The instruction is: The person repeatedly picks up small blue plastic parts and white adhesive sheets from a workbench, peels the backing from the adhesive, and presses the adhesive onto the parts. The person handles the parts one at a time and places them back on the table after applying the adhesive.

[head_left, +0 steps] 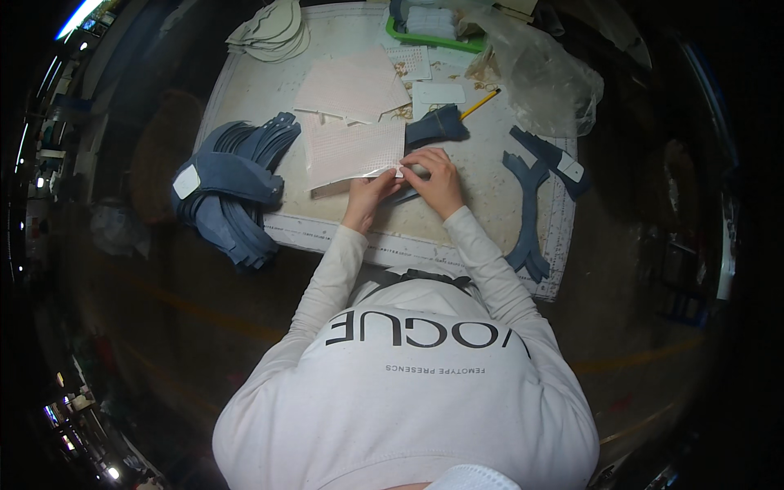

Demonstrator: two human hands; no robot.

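Sheet of pale pink dots (355, 151) pinched at its near right corner

The left hand (371, 196) grips the sheet's near edge between thumb and fingers, while the right hand (435, 181) closes its fingertips on a tiny white bit (399, 171) at the corner. Whether that bit is loose or part of the sheet, I cannot tell. The sheet lies over the near middle of the counter (498, 192), its near edge tilted up.

The step in hand looks like fine fingertip work on that corner. It probably goes best with the left grip firm and close to the right fingertips, the edge held taut, and the pull low and slow so the thin sheet neither creases nor tears.

The sheet looks smooth, with a shiny near edge; more pink sheets (351, 86) lie beyond it. To the left, curved blue pieces (237, 180) fan out in thick, matt, fabric-like layers. To the right, a forked blue strip (527, 204) lies flat. Farther off are a slim yellow pencil (482, 103), a crumpled clear plastic bag (551, 77) and a rigid green tray (441, 41).
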